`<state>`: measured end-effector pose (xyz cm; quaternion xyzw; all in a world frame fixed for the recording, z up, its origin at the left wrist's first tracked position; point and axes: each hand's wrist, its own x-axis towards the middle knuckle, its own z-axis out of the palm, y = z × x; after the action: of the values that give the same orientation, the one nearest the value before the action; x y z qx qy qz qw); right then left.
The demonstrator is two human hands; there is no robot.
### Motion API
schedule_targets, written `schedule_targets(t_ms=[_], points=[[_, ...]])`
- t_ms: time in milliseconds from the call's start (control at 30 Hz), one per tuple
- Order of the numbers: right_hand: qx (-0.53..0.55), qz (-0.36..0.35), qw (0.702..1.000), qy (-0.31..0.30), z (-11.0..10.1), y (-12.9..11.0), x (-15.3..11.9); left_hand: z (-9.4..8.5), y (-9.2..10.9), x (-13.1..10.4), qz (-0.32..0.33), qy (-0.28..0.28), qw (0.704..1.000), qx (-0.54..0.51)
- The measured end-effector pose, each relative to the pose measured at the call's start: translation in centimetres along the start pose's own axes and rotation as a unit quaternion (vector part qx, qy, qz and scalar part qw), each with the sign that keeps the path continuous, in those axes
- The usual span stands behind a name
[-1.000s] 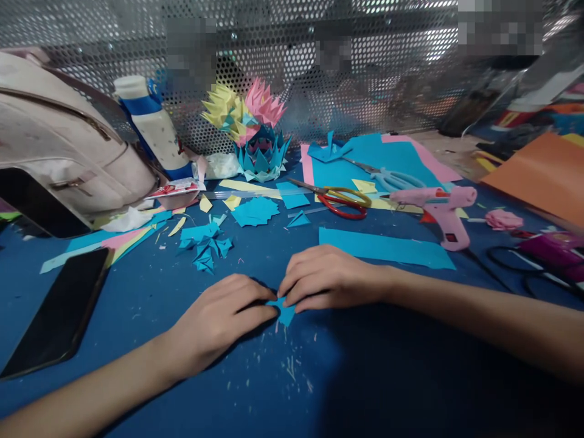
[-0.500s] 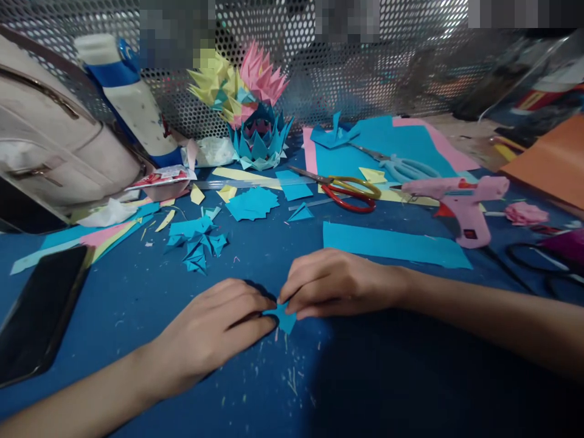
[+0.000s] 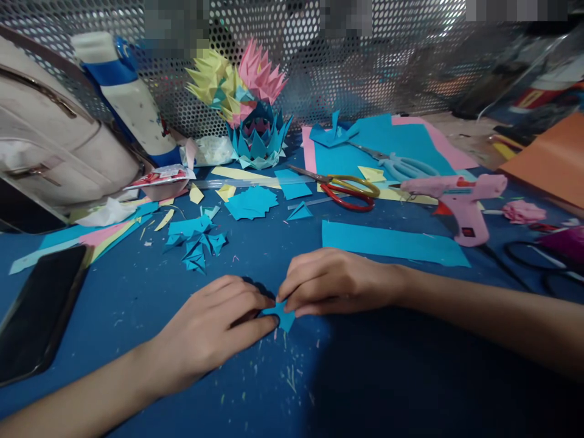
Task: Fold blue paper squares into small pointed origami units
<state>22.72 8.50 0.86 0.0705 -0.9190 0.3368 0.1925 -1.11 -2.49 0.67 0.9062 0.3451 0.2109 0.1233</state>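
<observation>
A small piece of blue paper [image 3: 286, 319] lies low over the tabletop between my two hands, partly covered by fingertips. My left hand [image 3: 223, 325] pinches its left side between thumb and fingers. From above and the right, my right hand [image 3: 331, 283] grips the same piece with its fingers drawn together. Folded blue paper pieces [image 3: 196, 240] lie in a pile beyond my left hand. A long blue paper strip [image 3: 392, 244] rests just behind my right hand, and a stack of cut blue paper [image 3: 252, 202] sits farther back.
Scissors with red and yellow handles [image 3: 349, 191] and a pink glue gun [image 3: 460, 198] lie behind the strip. Folded paper flowers [image 3: 260, 137] stand near the perforated metal panel [image 3: 356, 73]. A phone [image 3: 43, 310] lies at left, before a pale backpack [image 3: 55, 128].
Both hands keep their hold on the small blue paper with barely any movement. The whole view has shifted very slightly.
</observation>
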Motion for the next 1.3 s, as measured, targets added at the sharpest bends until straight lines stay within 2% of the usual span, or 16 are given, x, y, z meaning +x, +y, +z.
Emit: schedule_targets(t_ms=[133, 500, 967, 1167, 1300], points=[[-0.004, 0.0, 1.0, -0.004, 0.0, 0.0, 0.0, 0.1, 0.0, 0.0, 0.004, 0.008, 1.0, 0.015], [-0.01, -0.009, 1.0, 0.003, 0.0, 0.1, 0.0, -0.2, -0.4, 0.3, 0.092, 0.035, 0.994, 0.042], [-0.02, -0.013, 1.0, 0.003, 0.1, 0.1, -0.1, -0.4, -0.5, 0.3, 0.114, 0.046, 0.991, 0.057], [-0.029, -0.012, 0.999, -0.007, 0.1, 0.0, -0.1, -1.5, -0.1, 0.4, 0.162, -0.003, 0.975, 0.15], [-0.035, -0.013, 0.999, -0.005, 0.1, 0.0, -0.2, -1.8, 0.9, 0.2, 0.159, 0.002, 0.967, 0.199]])
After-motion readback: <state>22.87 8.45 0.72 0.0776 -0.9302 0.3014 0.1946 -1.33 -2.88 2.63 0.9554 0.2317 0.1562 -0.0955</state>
